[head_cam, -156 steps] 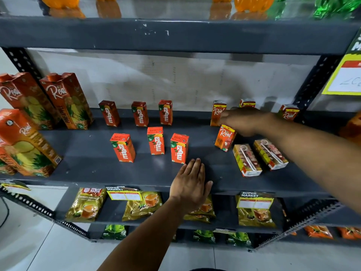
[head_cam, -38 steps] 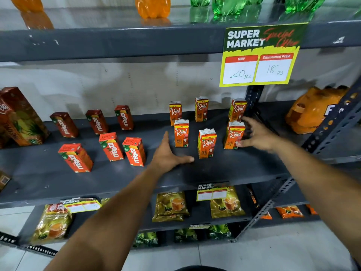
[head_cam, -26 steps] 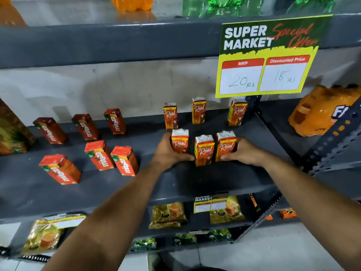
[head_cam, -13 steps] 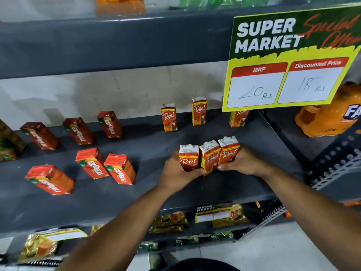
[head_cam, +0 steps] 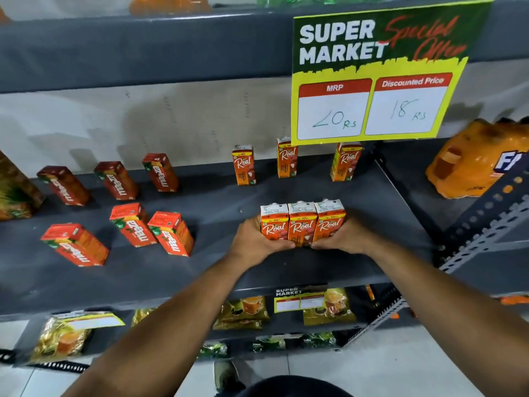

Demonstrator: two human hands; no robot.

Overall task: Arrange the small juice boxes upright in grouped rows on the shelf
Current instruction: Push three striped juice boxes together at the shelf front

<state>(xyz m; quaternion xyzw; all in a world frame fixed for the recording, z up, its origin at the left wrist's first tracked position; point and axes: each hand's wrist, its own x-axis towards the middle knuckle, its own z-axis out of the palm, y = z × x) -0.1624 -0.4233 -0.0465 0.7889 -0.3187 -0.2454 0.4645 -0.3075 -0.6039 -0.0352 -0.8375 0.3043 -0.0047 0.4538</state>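
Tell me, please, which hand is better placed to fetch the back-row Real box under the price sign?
Probably the right hand: that Real box stands behind it, on its side, while the left hand sits further left.

Three orange Real juice boxes (head_cam: pixel 302 224) with white tops and white script lettering are pressed side by side on the dark grey shelf (head_cam: pixel 229 270). Behind them, three more Real boxes (head_cam: pixel 289 163) in orange with yellow top bands are seen. To the left of the pressed trio, red-orange Maaza boxes (head_cam: pixel 151 224) with white lettering and green leaf marks are found. Above the trio, a price sign (head_cam: pixel 378 73) is hung: dark green over yellow (red-headed white panels, green handwriting).
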